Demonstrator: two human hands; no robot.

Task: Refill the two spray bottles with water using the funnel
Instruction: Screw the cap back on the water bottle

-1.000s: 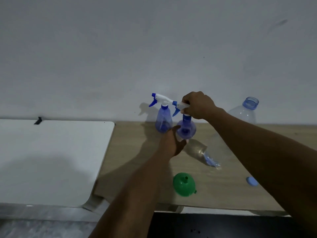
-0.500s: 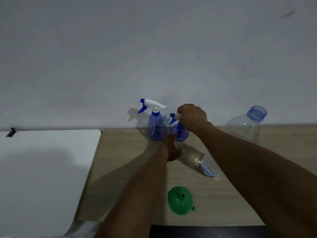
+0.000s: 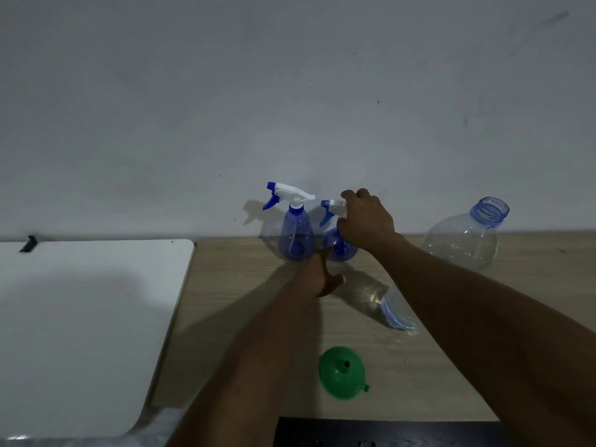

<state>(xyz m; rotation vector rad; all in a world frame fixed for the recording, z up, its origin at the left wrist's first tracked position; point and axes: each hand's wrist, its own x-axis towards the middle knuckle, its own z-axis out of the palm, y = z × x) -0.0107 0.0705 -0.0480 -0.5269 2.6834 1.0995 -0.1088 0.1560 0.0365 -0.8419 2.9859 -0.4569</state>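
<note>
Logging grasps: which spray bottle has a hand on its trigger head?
The right spray bottle, gripped by the right hand; the left spray bottle's white head stands bare.

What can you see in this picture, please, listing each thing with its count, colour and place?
spray bottles: 2, blue with white heads, side by side by the wall
big bottle: 1, clear with a blue neck, uncapped, standing to their right
small bottle: 1, clear, lying on its side beneath the right forearm
funnel: 1, green, wide end down near the front edge
table: 1, light wood, under all of these
board: 1, white, left of the table
clip: 1, black, at the board's far edge
panel: 1, black, bottom of the view
right hand: 1, fingers grip the right spray bottle's head
left hand: 1, at that bottle's base, grip unclear
</note>
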